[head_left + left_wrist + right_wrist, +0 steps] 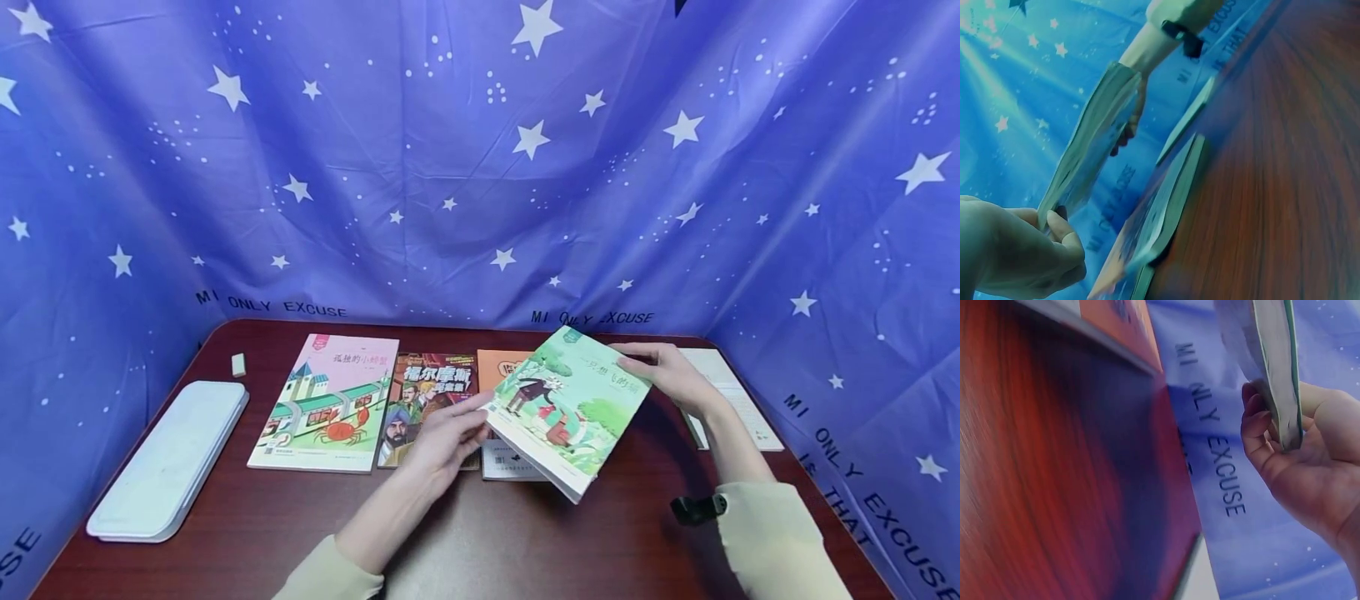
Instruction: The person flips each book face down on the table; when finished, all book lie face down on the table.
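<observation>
A green picture book [573,404] is held tilted above the table, its illustrated cover facing up. My left hand [447,442] pinches its left edge between thumb and fingers. At its upper right corner my right hand [667,375] grips it, the fingers curled beneath, as the right wrist view shows. The page block [1275,362] appears edge-on there. Under the raised book lies an orange and white book [497,363], partly covered from above. A Sherlock-style comic book [397,421] lies beside it, partly behind my left hand.
Farther left lies a pink book [330,400] with a crab on its cover. A white case [168,458] and a small white eraser [238,365] are at the table's left side. An open notebook [731,400] lies at the right edge. A blue starry curtain [465,167] surrounds the table.
</observation>
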Available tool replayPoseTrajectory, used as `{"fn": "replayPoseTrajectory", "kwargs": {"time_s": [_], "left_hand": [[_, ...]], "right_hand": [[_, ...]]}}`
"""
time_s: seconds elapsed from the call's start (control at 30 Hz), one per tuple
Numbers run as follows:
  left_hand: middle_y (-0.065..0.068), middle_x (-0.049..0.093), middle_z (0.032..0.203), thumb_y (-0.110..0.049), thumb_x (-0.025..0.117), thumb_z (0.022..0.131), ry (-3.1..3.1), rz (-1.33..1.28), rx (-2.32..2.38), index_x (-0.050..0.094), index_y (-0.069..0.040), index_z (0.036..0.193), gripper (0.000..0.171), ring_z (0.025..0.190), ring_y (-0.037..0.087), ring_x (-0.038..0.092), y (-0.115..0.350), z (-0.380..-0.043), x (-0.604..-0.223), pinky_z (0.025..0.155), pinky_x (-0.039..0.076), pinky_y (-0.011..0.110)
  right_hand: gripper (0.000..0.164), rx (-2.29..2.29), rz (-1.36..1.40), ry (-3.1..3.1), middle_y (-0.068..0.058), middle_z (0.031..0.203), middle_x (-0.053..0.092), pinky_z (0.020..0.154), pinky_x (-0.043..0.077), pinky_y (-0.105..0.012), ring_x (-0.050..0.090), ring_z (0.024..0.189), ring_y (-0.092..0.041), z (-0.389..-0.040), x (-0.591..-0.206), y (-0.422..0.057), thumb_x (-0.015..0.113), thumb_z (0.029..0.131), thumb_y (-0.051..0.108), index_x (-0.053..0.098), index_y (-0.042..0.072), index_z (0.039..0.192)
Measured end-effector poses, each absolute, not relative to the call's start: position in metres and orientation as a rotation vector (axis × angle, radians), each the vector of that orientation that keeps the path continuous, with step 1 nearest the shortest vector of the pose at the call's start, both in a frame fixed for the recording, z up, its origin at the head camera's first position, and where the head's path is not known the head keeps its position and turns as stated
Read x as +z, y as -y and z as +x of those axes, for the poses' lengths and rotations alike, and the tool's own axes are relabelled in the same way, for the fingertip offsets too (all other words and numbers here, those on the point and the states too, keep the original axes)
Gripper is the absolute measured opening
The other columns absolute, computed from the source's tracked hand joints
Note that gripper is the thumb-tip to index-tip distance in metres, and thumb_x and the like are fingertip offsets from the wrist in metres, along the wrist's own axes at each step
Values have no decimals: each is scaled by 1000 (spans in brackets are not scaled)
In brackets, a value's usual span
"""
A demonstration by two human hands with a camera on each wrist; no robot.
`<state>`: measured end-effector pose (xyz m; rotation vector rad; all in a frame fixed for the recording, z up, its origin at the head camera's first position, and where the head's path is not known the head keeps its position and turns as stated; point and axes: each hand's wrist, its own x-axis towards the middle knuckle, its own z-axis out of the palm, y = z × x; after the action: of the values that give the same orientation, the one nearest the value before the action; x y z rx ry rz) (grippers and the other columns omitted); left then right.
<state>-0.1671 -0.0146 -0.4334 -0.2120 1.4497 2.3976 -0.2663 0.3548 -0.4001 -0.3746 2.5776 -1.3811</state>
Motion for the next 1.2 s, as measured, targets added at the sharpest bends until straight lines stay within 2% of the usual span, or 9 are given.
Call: {"fn": "replayPoseTrajectory", "kwargs": {"time_s": [0.07, 0.17, 0.23, 0.4, 0.47, 0.6, 0.7, 0.97, 1.2], "left_hand": [[7, 73, 121, -2, 63, 96, -1465, -240, 2420, 60, 1, 139, 43, 84, 7, 60, 22, -169, -434, 79, 55, 17], [7, 70, 129, -3, 62, 97, -1500, -265, 2454, 59, 0, 139, 42, 85, 8, 60, 34, -173, -434, 78, 55, 16], [6, 71, 121, -4, 63, 98, -1530, -283, 2467, 60, -1, 140, 42, 83, 7, 60, 42, -175, -434, 75, 55, 15], [-3, 65, 99, -6, 62, 100, -1584, -335, 2489, 59, -6, 143, 43, 78, 5, 59, 61, -183, -433, 72, 55, 14], [-6, 65, 101, -6, 61, 101, -1588, -347, 2503, 57, -8, 145, 45, 78, 3, 59, 67, -184, -432, 73, 55, 13], [-8, 63, 110, -9, 59, 103, -1587, -354, 2529, 52, -11, 150, 47, 80, 1, 58, 77, -188, -430, 75, 54, 13], [-7, 62, 106, -12, 58, 104, -1573, -364, 2548, 48, -11, 153, 50, 82, 1, 57, 81, -193, -430, 76, 54, 13], [-6, 60, 92, -15, 57, 105, -1540, -432, 2588, 39, 3, 155, 56, 82, 3, 56, 86, -201, -431, 75, 53, 12], [-6, 62, 91, -14, 57, 105, -1596, -426, 2587, 43, 6, 151, 51, 81, 3, 57, 86, -203, -431, 75, 54, 12]], "right_hand": [[53, -1505, -383, -2467, 7, 125, 73, 88, 59, -20, 70, 103, -1, -263, -405, -350, 59, 105, 25, 50, -2, 149], [56, -1708, -402, -2268, 10, 126, 72, 89, 61, -24, 72, 107, -6, -257, -410, -339, 58, 106, 16, 40, -5, 154], [59, -1801, -410, -2169, 10, 130, 70, 88, 62, -25, 72, 110, -6, -255, -412, -330, 58, 105, 11, 35, -5, 156], [63, -1975, -422, -2023, 6, 126, 72, 63, 51, -17, 70, 88, -3, -248, -415, -308, 56, 102, 1, 29, -5, 158], [64, -2031, -416, -1977, 4, 121, 74, 56, 42, -16, 67, 79, -3, -245, -416, -300, 55, 101, -2, 27, -5, 159], [67, -2133, -372, -1893, 4, 115, 77, 55, 44, -15, 68, 77, -3, -239, -420, -287, 56, 100, -4, 24, -5, 160], [67, -2194, -326, -1855, 3, 114, 77, 55, 47, -15, 69, 78, -3, -235, -424, -281, 56, 101, -3, 25, -5, 160], [59, -2318, -155, -1770, 1, 110, 78, 56, 53, -13, 72, 76, -4, -232, -437, -265, 60, 100, 0, 36, -7, 154], [22, -2368, -61, -1757, 1, 96, 79, 57, 56, -14, 70, 70, -3, -227, -442, -261, 61, 101, 5, 62, 5, 124]]}}
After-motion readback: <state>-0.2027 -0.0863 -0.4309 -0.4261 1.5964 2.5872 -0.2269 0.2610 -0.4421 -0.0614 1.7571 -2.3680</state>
